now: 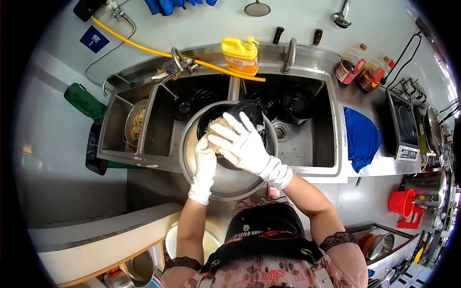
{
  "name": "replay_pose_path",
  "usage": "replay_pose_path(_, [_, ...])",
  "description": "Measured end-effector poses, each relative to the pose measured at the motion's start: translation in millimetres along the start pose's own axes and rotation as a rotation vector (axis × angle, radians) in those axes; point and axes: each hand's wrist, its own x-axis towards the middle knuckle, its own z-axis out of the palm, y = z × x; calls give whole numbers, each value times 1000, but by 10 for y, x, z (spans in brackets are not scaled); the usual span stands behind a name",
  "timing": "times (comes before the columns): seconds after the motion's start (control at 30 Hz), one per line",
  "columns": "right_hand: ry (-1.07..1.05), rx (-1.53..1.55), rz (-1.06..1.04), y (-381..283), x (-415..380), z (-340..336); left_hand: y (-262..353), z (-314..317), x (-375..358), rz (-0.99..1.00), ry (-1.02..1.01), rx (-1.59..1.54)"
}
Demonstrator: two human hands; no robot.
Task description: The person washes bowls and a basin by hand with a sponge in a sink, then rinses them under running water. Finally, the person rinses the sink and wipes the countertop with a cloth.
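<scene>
A tan, fibrous loofah-like scrubber sits between my gloved hands above a large metal basin. My left hand, in a white glove, grips its lower left edge with bent fingers. Stretched out and slightly spread, the fingers of my right hand lie across the scrubber from the right, also in a white glove. Behind them, black bowls are in the basin, partly covered by my hands. The basin rests over the front edge of the double sink.
Black dishes lie in the right sink and more dishes in the left. A yellow pump bottle stands behind, beside a yellow hose. At left, a strainer holds scraps. A blue cloth drapes the right counter.
</scene>
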Motion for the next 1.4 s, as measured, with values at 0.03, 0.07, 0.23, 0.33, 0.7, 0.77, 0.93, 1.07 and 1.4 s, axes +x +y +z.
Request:
replay_pose_path(0.03, [47,15,50,37,66,-63,-41,-159,51,32,-98,92])
replay_pose_path(0.07, [93,74,107,103,125,-152,-130,-253,27,26,-14,136])
replay_pose_path(0.23, [60,1350,900,634,145,-401,56,-327,8,-11,64,-296])
replay_pose_path(0.33, [234,1239,525,724,-202,-59,110,-327,77,-195,126,-600])
replay_pose_path(0.7, [95,-134,198,-104,165,-4,-163,106,-100,-168,106,-605])
replay_pose_path(0.77, [185,-7,221,113,313,-87,-196,98,-125,-183,177,-532])
replay_pose_path(0.93, [332,341,245,479,9,-378,-22,6,-41,-177,180,-627])
replay_pose_path(1.07, [297,275,315,333,-342,-135,-21,-12,81,-124,225,-578])
replay_pose_path(1.4, [506,797,896,901,-239,-460,-280,506,201,90,125,-55])
